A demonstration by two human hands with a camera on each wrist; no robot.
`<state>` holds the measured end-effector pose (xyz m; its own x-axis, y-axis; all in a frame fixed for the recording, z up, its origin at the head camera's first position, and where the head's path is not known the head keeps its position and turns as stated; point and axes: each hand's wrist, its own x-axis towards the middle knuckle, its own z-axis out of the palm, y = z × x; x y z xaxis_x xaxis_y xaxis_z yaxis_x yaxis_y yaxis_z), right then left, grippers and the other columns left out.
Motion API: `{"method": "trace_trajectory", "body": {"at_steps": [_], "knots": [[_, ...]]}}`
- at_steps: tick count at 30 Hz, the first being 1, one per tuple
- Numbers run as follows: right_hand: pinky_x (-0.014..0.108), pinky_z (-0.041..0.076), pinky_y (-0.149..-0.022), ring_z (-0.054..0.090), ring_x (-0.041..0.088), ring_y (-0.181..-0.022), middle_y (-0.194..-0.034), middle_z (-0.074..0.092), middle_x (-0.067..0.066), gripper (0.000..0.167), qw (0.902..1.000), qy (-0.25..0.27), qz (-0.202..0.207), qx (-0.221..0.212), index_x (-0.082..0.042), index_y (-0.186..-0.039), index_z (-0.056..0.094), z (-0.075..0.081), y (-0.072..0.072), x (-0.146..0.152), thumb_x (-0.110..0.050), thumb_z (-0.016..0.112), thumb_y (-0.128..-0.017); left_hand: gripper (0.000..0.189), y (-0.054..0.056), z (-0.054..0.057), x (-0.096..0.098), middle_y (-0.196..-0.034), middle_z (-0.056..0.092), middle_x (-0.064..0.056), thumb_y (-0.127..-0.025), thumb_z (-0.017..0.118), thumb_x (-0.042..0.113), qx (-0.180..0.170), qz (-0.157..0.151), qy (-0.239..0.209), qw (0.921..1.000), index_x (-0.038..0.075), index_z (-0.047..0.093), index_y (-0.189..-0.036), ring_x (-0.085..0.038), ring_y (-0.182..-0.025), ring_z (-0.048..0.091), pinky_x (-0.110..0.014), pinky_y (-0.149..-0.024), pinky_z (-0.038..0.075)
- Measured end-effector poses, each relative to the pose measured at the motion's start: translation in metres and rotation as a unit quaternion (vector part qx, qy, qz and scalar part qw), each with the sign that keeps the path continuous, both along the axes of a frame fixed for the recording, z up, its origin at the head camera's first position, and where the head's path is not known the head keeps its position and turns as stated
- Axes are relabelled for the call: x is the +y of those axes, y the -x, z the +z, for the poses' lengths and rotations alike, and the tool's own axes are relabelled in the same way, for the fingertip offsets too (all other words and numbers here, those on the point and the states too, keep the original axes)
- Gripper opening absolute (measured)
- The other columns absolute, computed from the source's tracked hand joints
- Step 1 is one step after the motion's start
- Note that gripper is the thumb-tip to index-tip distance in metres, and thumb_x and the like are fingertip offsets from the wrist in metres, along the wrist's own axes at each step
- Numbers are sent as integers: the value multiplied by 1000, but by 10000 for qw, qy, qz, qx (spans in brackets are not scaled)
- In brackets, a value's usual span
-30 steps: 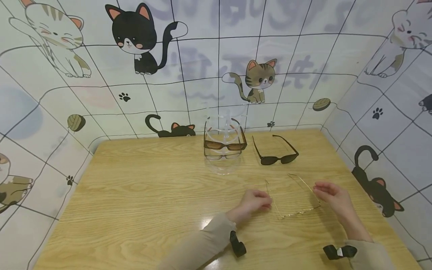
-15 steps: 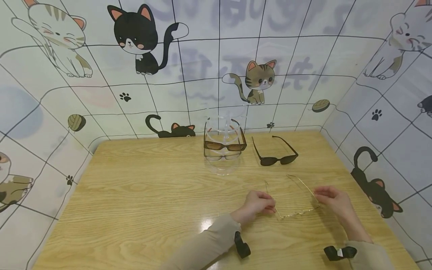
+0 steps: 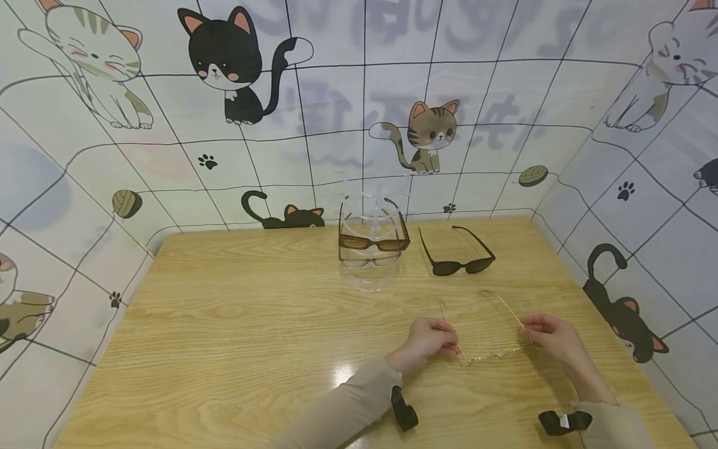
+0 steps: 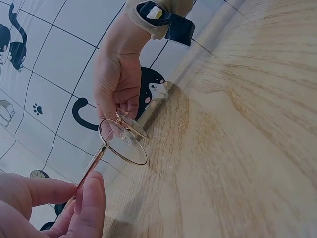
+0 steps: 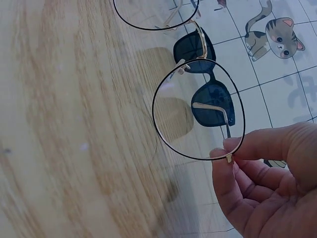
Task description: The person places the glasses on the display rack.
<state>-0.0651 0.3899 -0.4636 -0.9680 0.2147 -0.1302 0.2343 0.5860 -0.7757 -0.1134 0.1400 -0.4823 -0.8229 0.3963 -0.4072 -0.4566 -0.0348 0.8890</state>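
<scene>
A pair of thin gold-rimmed round eyeglasses [image 3: 498, 355] has its temples unfolded and pointing to the far side of the table. My left hand [image 3: 427, 340] pinches the left temple between thumb and fingers, and the left wrist view shows this grip on the temple [image 4: 95, 159] closely. On the other side, my right hand [image 3: 555, 337] pinches the right temple near the hinge. From the right wrist, thumb and forefinger meet right beside the round lens [image 5: 173, 119].
Black sunglasses [image 3: 462, 267] lie unfolded behind the eyeglasses on the wooden table [image 3: 235, 324]. A clear display stand [image 3: 370, 288] at the back bears brown sunglasses [image 3: 367, 242] above thin-framed glasses [image 3: 369, 261]. A cat-print backdrop [image 3: 336, 137] surrounds the table's back and sides.
My left hand has moved right to the left temple and taken hold of it. My right hand has come slightly down and in, and now pinches the right temple.
</scene>
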Motion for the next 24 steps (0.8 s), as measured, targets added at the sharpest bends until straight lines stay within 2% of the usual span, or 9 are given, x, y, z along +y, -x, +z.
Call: {"method": "trace_trajectory", "body": {"at_steps": [3, 7, 14, 21, 24], "knots": [[20, 51, -60, 54, -2, -68, -87, 66, 14, 33, 9999, -72, 21, -71, 20, -111, 52, 0, 0, 0, -2, 61, -88, 7, 0, 1, 0, -68, 65, -11, -81, 65, -8, 47, 27, -45, 10000, -4, 63, -87, -14, -54, 62, -28, -57, 57], [21, 52, -61, 55, 0, -68, -86, 65, 11, 34, 10000, 19, 20, -88, 20, -113, 51, 2, -1, -1, -3, 60, -90, 7, 2, 3, -2, -69, 64, -10, -82, 64, -8, 147, 52, -180, 9997, -6, 64, -88, -14, -54, 62, -29, -58, 58], [20, 53, -61, 60, 4, -70, -82, 64, -4, 34, 9977, 642, 33, 209, 16, -113, 53, 3, 0, 0, -8, 61, -90, 9, 8, 9, -8, -70, 63, -7, -83, 64, -5, 315, 50, -402, 9987, -8, 65, -92, -11, -55, 61, -29, -61, 58], [19, 53, -64, 60, 1, -73, -84, 63, -7, 36, 9965, 725, 92, 416, 17, -118, 50, 20, 1, -13, -7, 57, -92, 15, 14, 17, -17, -72, 64, -8, -84, 63, -4, 443, 134, -685, 9966, -11, 64, -97, -10, -56, 61, -26, -60, 57], [19, 53, -64, 60, 2, -73, -83, 63, -11, 28, 9943, 949, 102, 485, 11, -115, 54, 24, 2, -16, -6, 57, -93, 18, 16, 21, -21, -72, 64, -7, -84, 63, -3, 451, 168, -792, 9957, -12, 63, -100, -10, -55, 61, -24, -60, 56]]}}
